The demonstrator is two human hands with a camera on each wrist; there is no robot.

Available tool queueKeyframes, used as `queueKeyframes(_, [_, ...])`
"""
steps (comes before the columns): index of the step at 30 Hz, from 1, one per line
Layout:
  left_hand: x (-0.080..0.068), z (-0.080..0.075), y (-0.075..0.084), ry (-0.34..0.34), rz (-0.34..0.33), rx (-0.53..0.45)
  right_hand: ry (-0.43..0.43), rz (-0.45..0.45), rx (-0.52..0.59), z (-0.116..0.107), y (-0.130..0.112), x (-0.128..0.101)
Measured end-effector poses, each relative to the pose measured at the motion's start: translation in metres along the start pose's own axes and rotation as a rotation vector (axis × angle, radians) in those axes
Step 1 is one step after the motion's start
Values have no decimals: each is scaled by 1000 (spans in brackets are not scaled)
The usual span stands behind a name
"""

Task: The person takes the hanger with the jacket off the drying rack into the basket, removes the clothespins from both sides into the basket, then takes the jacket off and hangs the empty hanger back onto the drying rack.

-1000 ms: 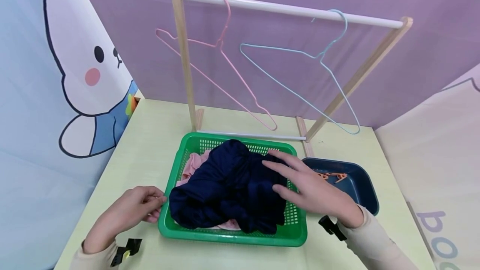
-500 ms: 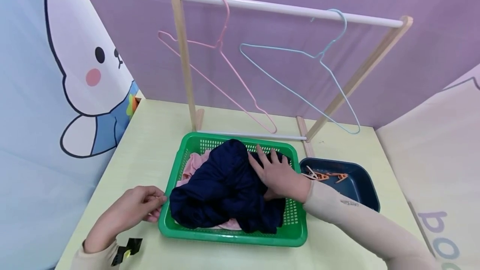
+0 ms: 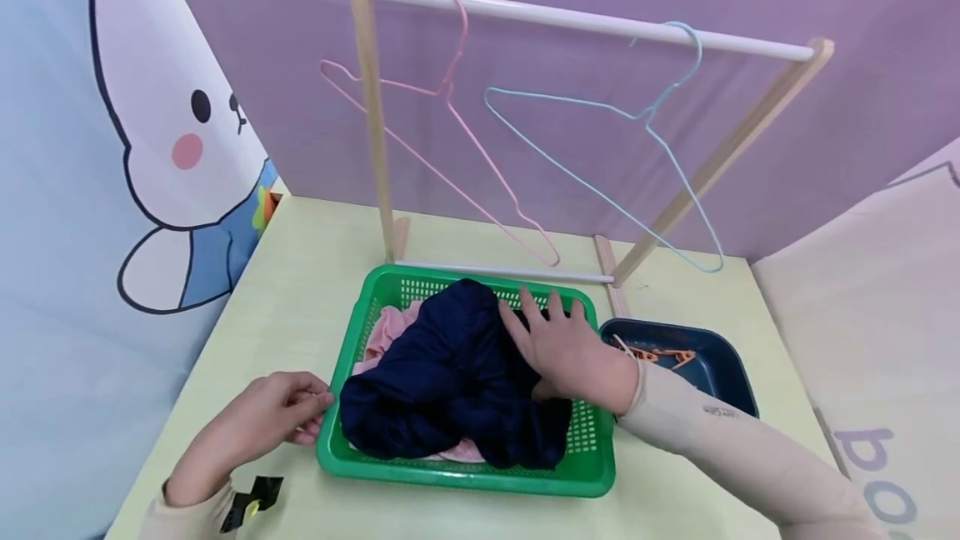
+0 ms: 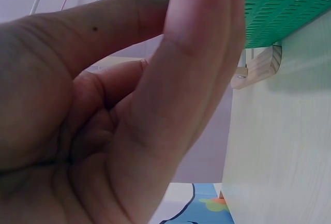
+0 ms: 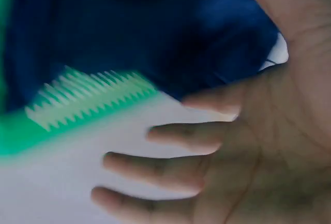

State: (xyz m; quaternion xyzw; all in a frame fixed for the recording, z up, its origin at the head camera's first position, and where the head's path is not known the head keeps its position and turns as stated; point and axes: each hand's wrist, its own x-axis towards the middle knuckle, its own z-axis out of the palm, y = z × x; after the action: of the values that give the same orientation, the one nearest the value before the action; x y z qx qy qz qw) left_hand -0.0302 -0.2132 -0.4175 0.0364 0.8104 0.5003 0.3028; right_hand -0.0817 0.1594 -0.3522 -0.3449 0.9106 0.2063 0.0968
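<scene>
A green plastic basket (image 3: 457,480) holds a crumpled navy garment (image 3: 442,382), with pink cloth (image 3: 388,328) showing under it at the left and front. My left hand (image 3: 262,415) pinches the basket's left rim between thumb and fingers. In the left wrist view its curled fingers (image 4: 176,79) cover the pinch point, and the slotted basket side (image 4: 284,1) shows behind. Palm down over the right part of the navy garment, my right hand (image 3: 573,357) has its fingers spread. The right wrist view shows those fingers (image 5: 165,172) straight and apart beside the navy cloth.
Behind the basket stands a wooden rack with a white rail (image 3: 555,17). From it hang a pink hanger (image 3: 446,88) and a light blue hanger (image 3: 645,113). A dark blue tub (image 3: 720,369) with orange clothes pegs (image 3: 675,355) sits right of the basket, partly behind my right forearm.
My right hand has come left from above the basket's right side to over the navy garment, its forearm turning palm down. My left hand has stayed at the left rim.
</scene>
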Motion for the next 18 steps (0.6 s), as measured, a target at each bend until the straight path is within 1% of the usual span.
queueKeyframes(2, [0, -1, 0, 3, -8, 2, 51, -43, -24, -27, -7, -2])
queueKeyframes(5, [-1, -2, -1, 4, -14, 1, 167, -180, -35, -61, -28, 2])
queueKeyframes(7, [-1, -2, -1, -1, -8, -3, 241, -282, -63, -76, -45, 9])
queueKeyframes(9, [0, -3, -2, -5, 0, -6, 276, -353, -116, -83, -63, 17])
queueKeyframes(10, [0, -3, -2, -7, 3, -7, 274, -372, -154, -85, -71, 22])
queueKeyframes(11, [0, -3, -2, -9, 5, -10, 255, -384, -190, -85, -79, 28])
queueKeyframes(13, [0, -2, -2, -12, 8, -14, 180, -400, -252, -82, -91, 37])
queueKeyframes(16, [0, -1, -1, -17, 10, -24, 66, -394, -285, -72, -102, 50])
queueKeyframes(18, [1, -1, 0, -18, 10, -26, 7, -368, -293, -62, -103, 56])
